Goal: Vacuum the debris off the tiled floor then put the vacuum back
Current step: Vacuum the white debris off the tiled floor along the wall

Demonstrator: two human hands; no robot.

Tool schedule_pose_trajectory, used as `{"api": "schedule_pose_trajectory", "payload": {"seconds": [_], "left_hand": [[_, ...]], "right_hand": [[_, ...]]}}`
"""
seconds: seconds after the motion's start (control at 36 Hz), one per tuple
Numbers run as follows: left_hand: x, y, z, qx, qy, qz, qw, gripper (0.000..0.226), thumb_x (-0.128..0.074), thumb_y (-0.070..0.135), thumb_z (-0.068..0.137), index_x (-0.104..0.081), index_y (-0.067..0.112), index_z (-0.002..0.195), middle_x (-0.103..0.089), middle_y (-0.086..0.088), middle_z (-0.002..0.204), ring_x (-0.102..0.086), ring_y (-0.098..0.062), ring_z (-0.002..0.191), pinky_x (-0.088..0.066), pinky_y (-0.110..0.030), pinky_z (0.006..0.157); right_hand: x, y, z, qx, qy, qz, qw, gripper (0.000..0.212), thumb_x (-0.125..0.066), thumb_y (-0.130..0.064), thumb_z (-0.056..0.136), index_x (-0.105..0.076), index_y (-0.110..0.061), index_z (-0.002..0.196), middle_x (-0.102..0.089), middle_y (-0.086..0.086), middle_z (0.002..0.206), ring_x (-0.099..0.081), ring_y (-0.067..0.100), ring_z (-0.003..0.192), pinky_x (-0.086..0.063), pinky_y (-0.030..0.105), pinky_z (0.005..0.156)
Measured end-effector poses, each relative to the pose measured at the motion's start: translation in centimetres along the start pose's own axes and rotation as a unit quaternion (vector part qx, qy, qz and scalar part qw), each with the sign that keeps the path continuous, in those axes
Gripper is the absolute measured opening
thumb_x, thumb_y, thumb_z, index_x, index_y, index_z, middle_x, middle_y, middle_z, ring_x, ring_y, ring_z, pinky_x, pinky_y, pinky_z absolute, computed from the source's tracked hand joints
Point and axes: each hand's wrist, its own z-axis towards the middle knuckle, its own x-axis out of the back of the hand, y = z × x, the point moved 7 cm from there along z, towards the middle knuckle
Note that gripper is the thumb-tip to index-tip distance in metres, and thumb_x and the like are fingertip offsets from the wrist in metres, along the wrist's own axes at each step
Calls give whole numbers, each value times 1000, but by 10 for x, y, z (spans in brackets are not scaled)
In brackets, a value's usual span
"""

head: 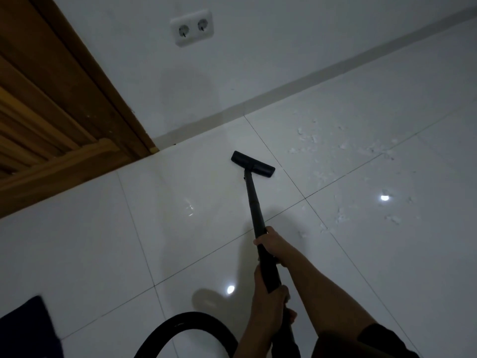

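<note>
A black vacuum wand (254, 200) runs from my hands down to a flat black floor head (253, 164) resting on the white tiled floor (103, 241). My right hand (269, 241) grips the wand further along. My left hand (271, 290) is closed around it nearer to me. White crumbly debris (343, 161) lies scattered on the tiles to the right of the floor head, apart from it. A black hose (185, 329) loops along the bottom edge.
A white wall with a double socket (192, 28) and a grey skirting strip (309, 77) lies beyond the floor head. A wooden door frame (85, 81) stands at the left. A dark object (28, 329) shows at the bottom left corner.
</note>
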Motion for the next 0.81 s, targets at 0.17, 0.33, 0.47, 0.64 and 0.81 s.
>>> {"api": "schedule_pose_trajectory", "payload": {"seconds": [0.17,0.33,0.47,0.64,0.81], "left_hand": [[-8,0,-4,-2,-2,-4,1000,61,-43,-4,86,-27,26,136,-47,-13,71,-44,-13,34,-40,-24,39],[-11,-1,-5,-1,3,7,1000,64,-43,-4,88,-24,27,140,-48,-13,72,-45,-15,34,-41,-23,40],[-15,1,-7,-9,2,12,1000,62,-43,-4,87,-25,28,138,-48,-13,76,-46,-13,33,-41,-24,41],[-14,-6,-12,-4,-1,32,999,66,-46,-3,87,-22,36,135,-50,-13,84,-49,-13,35,-43,-24,41],[-11,-16,-12,6,-7,27,1000,66,-44,-3,88,-21,32,140,-51,-13,74,-47,-14,33,-42,-22,39]], "right_hand": [[3,7,1,8,12,1,1000,53,-56,-13,88,-33,-12,136,-50,21,116,-55,40,104,-50,53,93],[6,7,1,19,3,25,999,55,-52,-11,91,-27,-12,139,-47,17,108,-51,33,95,-50,49,91],[11,5,0,30,2,44,999,54,-51,-11,90,-23,-13,136,-45,12,96,-51,32,92,-49,47,86],[11,13,0,36,19,53,998,53,-48,-14,92,-20,-13,137,-44,7,86,-50,25,79,-47,40,73],[6,25,0,40,36,53,997,46,-48,-13,93,-27,-8,133,-45,5,83,-48,17,71,-45,32,65]]}}
